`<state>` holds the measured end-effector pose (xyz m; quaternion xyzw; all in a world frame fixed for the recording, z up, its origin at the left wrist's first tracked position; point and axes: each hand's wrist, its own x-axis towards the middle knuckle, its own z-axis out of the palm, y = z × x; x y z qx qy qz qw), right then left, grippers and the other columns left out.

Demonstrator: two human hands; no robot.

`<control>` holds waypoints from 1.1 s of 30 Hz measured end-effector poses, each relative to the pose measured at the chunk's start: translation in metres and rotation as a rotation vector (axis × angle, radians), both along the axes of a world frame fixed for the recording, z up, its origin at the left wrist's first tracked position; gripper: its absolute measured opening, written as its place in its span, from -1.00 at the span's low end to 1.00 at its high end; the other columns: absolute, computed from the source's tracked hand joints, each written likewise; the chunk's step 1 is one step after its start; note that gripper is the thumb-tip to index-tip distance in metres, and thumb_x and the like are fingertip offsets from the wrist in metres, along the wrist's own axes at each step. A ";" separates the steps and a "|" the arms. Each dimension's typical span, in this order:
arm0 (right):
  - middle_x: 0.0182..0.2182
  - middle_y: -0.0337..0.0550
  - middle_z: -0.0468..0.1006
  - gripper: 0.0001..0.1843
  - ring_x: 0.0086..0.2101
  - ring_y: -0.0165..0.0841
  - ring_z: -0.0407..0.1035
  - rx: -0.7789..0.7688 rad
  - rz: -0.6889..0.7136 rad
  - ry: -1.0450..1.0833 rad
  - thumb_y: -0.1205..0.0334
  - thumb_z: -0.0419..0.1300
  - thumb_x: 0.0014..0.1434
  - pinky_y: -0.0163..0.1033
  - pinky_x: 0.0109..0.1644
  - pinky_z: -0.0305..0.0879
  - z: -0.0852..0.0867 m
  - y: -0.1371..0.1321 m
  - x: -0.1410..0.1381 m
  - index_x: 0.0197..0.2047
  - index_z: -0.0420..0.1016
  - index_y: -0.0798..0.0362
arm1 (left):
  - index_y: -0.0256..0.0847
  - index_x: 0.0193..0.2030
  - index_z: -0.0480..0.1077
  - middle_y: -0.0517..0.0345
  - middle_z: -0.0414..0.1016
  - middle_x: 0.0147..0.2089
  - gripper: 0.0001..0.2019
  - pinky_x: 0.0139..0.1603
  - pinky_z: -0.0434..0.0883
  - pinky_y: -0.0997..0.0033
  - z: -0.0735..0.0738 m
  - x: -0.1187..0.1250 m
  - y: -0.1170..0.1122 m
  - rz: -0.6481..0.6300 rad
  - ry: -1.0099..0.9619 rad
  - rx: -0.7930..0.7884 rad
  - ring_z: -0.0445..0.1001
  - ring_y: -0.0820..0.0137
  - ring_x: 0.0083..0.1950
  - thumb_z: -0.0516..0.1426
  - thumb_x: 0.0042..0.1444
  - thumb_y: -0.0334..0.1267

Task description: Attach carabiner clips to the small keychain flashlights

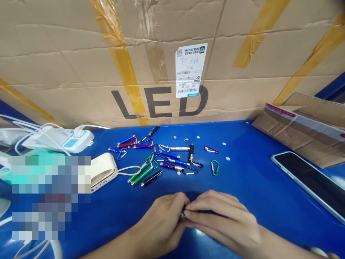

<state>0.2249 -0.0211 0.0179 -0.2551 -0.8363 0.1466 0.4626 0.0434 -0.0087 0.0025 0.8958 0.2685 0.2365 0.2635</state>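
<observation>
My left hand (168,219) and my right hand (223,217) meet low in the middle of the view, both closed with the fingertips pinched together. Between them is a small round metallic piece (183,215) with a dark, greenish end; the fingers hide most of it. Just beyond the hands lie several keychain flashlights, among them a black flashlight (151,178), a green flashlight (142,176), a purple flashlight (171,166) and a silver flashlight (180,148). Many have carabiner clips attached. A loose green carabiner (215,168) and a pink carabiner (211,149) rest to their right.
Small silver discs (228,158) are scattered on the blue table (242,187). A phone (309,183) lies at right, by an opened cardboard piece (304,129). A white power bank (105,169) and a power strip (78,140) with cables sit left. A large carton (81,72) stands behind.
</observation>
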 end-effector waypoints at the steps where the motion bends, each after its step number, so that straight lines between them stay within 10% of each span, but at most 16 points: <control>1: -0.33 -0.13 0.57 -0.83 -0.38 -0.43 0.41 0.009 0.000 -0.009 0.44 0.23 0.09 -0.33 -0.40 0.38 0.000 0.000 0.001 -0.19 0.48 0.17 | -0.13 -0.30 -0.01 0.19 0.29 -0.42 -0.84 -0.45 0.24 0.50 0.000 0.000 0.000 -0.001 0.000 -0.002 0.30 0.41 -0.47 -0.11 0.11 -0.49; 15: -0.19 -0.10 0.48 -0.75 -0.19 -0.40 0.40 -0.208 -0.055 -0.062 0.29 0.22 0.10 -0.34 -0.14 0.39 0.005 0.006 0.002 -0.11 0.40 0.08 | -0.11 -0.30 0.01 0.34 0.16 -0.49 -0.90 -0.50 0.16 0.55 0.000 0.001 -0.001 0.158 -0.068 -0.304 0.19 0.50 -0.53 -0.10 0.21 -0.38; 26: 0.19 0.12 0.14 -0.44 0.16 -0.03 0.01 -0.130 -0.305 -0.611 -0.03 0.09 0.16 0.19 0.08 0.16 -0.015 0.026 0.009 0.18 0.26 0.02 | -0.12 -0.37 -0.01 0.29 0.18 -0.43 -0.85 -0.45 0.20 0.52 -0.005 0.001 0.000 0.370 -0.194 -0.417 0.19 0.50 -0.47 -0.08 0.22 -0.33; 33: 0.01 0.01 0.39 -0.84 0.02 -0.15 0.22 -0.060 -0.325 -0.439 0.27 0.12 0.19 0.04 -0.01 0.25 -0.013 0.029 0.010 -0.19 0.51 0.01 | -0.13 -0.35 0.06 0.33 0.24 -0.48 -0.84 -0.47 0.25 0.56 -0.005 0.002 0.003 0.447 -0.226 -0.441 0.25 0.52 -0.50 0.04 0.15 -0.29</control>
